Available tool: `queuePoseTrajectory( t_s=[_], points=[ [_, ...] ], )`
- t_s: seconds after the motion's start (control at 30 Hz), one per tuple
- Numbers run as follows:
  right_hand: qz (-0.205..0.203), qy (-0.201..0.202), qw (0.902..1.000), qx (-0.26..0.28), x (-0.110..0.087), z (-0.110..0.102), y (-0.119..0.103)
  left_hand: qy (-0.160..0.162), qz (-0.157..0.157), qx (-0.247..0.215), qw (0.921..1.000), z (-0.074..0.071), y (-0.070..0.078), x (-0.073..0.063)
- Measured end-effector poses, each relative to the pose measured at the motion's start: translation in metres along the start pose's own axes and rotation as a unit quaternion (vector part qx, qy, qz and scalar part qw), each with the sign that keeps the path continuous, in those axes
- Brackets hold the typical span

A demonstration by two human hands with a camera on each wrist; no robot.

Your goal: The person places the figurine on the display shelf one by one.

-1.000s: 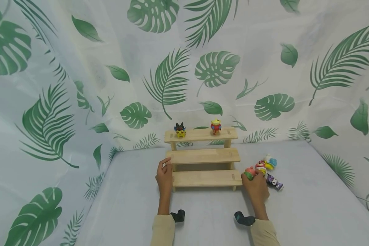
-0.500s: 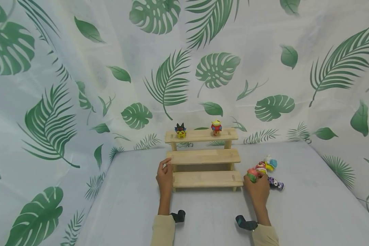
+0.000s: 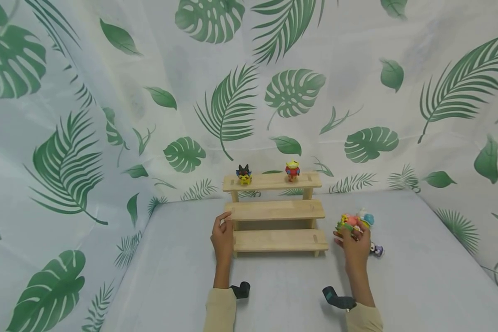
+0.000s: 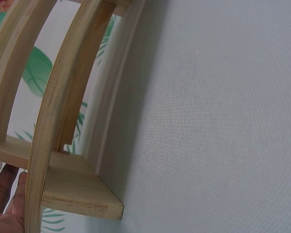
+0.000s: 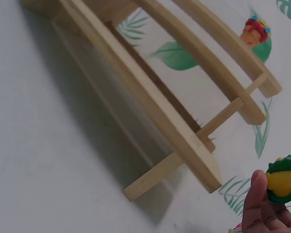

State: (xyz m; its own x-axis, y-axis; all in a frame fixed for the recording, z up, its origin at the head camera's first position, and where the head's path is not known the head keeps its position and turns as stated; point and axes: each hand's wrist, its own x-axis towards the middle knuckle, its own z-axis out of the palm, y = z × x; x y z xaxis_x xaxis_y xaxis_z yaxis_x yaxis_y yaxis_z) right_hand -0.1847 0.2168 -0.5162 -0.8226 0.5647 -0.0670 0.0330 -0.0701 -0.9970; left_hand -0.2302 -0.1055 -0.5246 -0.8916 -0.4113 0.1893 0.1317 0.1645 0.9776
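Toy figure, green and yellow on the side turned to the right wrist view [image 5: 282, 180], pinched between the thumb and fingers of the right hand [image 3: 355, 244], to the right of the wooden rack [image 3: 275, 210]. Compared with half a second earlier, the right hand has been shifted farther right, and the toy figure has been turned and apparently raised; contact with the white cloth [image 3: 282, 290] cannot be judged. A secured grip is suggested by this change, with the toy held clear of the rack. The purple figure [image 3: 377, 250] is partly covered by the right hand. The left hand [image 3: 222, 235] is laid, fingers loosely bent, at the rack's left end, its place unchanged. At the far side, a yellow-and-black figure [image 3: 244, 176] and a red-and-yellow figure [image 3: 292, 172] are stood well apart on the top board [image 3: 269, 183].
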Motion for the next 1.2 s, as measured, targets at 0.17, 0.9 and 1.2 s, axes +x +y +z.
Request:
queuePoseTrajectory(
  t_s=[0.17,0.9,1.2],
  points=[
    [0.012,-0.029,0.9963,0.080,0.003,-0.002,-0.002,0.001,0.000,-0.001,1.0000,0.000,0.002,0.000],
    [-0.032,-0.065,0.9972,0.019,-0.008,0.010,-0.021,0.004,0.000,0.004,1.0000,0.000,-0.001,0.000],
    [-0.050,-0.141,0.9871,0.056,-0.018,0.032,-0.027,0.002,-0.006,0.003,1.0000,0.000,-0.001,0.001]
  ],
)
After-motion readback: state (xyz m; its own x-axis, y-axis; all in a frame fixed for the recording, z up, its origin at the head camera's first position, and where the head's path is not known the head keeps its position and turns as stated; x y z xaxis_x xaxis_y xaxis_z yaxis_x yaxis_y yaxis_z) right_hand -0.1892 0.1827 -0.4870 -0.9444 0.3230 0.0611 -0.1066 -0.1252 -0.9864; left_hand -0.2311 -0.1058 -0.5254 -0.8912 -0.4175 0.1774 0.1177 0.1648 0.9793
